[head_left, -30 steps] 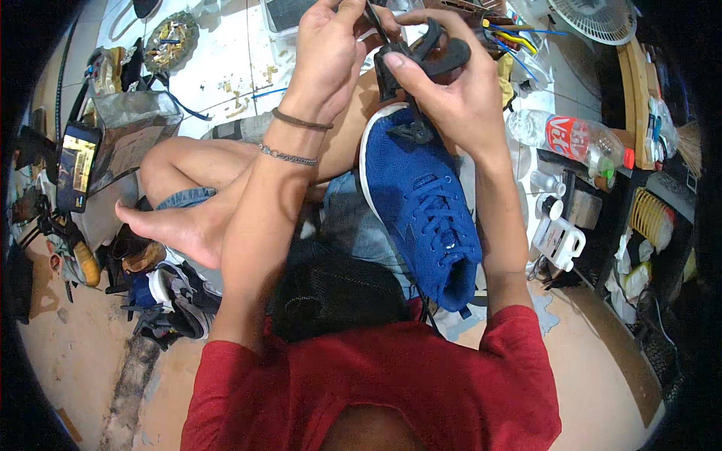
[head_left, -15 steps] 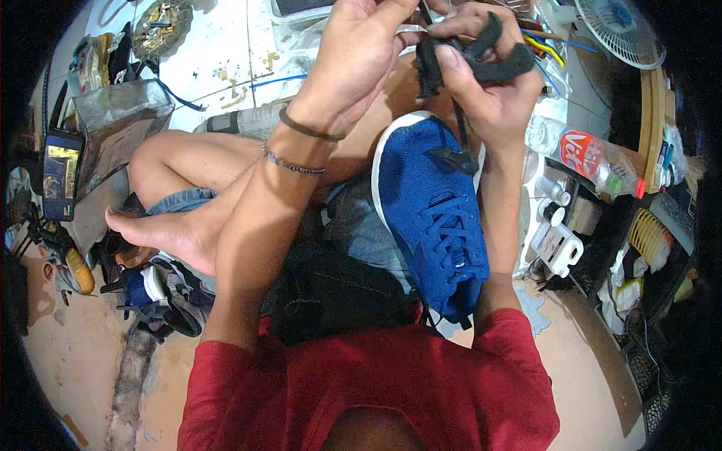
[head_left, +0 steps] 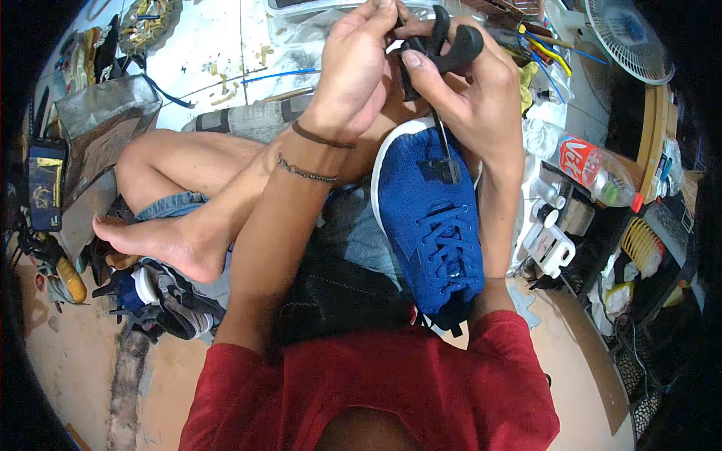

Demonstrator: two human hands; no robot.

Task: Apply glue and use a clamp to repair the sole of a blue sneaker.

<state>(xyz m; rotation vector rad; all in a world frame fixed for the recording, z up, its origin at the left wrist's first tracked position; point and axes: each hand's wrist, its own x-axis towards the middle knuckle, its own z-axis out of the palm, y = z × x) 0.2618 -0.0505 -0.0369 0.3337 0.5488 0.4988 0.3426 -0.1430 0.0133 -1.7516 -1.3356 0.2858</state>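
Note:
My right hand (head_left: 481, 90) is wrapped around a small black bar clamp (head_left: 457, 49) with curved handles. A thin metal bar runs down from it to a black jaw (head_left: 442, 170) over the toe of a blue lace-up sneaker (head_left: 425, 214). Whether the jaw touches the sneaker I cannot tell. My left hand (head_left: 357, 71) is closed at the clamp's upper end, its fingertips pinched around the bar; part of the grip is hidden. The sneaker, with its white sole edge, points toe away from me over my lap, beside my right forearm.
A bottle with a red label (head_left: 579, 161) lies at the right, near a white jug (head_left: 553, 248) and a fan (head_left: 632, 41). On the left are a phone (head_left: 47, 184), a grey box (head_left: 109, 105) and a pile of shoes (head_left: 177, 297). Scraps litter the white tiles (head_left: 214, 45).
Both hands have shifted slightly, and the clamp has turned, so its handles point more upward. Its lower jaw now shows more squarely over the toe. The whole view has moved a little.

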